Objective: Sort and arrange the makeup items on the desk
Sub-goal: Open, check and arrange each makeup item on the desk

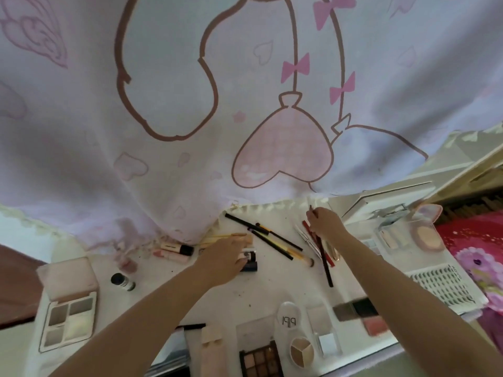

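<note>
Your right hand [324, 221] pinches a thin brush [311, 210] above the red pencils [321, 247] at the desk's [272, 289] far edge; your left hand [224, 257], fingers relaxed, rests on small tubes [249, 261].

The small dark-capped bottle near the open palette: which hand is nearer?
Left. The left hand is to the right of the bottle, by the lipsticks; the right hand is farther right, holding pencils.

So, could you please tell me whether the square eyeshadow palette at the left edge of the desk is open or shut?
Open: the eyeshadow palette shows four pans, lid flipped back.
</note>
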`<state>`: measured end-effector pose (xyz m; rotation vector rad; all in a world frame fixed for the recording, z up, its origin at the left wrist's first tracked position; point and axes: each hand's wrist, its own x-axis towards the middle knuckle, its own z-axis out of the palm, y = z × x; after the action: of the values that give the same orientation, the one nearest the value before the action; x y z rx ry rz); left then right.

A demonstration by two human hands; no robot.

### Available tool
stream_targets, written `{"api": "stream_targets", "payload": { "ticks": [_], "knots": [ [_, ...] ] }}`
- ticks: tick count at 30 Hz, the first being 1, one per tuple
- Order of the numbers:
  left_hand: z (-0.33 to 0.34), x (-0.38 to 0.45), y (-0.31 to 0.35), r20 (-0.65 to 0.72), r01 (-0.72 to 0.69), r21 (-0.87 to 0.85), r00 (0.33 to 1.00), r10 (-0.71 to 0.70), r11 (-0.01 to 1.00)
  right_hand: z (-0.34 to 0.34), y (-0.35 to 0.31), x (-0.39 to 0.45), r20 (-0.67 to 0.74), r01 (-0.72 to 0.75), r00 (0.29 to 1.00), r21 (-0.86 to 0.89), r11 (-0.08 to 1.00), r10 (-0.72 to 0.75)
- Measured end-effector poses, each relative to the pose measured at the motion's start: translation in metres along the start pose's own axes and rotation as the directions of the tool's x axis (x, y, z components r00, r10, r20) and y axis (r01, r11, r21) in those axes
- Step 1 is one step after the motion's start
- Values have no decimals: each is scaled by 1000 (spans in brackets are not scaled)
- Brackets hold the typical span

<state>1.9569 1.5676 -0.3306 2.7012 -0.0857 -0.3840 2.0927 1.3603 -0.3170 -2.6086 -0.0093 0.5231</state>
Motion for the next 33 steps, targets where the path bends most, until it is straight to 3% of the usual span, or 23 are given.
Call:
{"api": "stream_targets", "payload": {
  "ticks": [2,5,15,21,25,28,33],
  "knots": [
    [6,0,-10,31,49,136,998,-54,990,3,13,12,11,-7,1000,-219,976,10],
    [16,-3,-23,32,58,246,997,-68,967,8,24,22,30,-16,999,-345,939,28],
    [34,-8,-47,-59,74,170,996,-65,983,22,37,36,-58,-48,998,-462,885,23],
    [52,3,-59,-80,92,289,994,-72,953,37,6,25,-64,215,953,-547,809,-297],
    [55,4,-62,24,112,281,992,-123,953,65,-25,19,135,493,857,-494,716,-498],
    [54,2,-62,51,131,273,987,-150,953,87,-43,16,229,573,813,-475,668,-535],
    [44,-3,-54,72,127,183,987,-143,975,97,-53,17,236,498,867,-464,733,-439]
  ]
}}
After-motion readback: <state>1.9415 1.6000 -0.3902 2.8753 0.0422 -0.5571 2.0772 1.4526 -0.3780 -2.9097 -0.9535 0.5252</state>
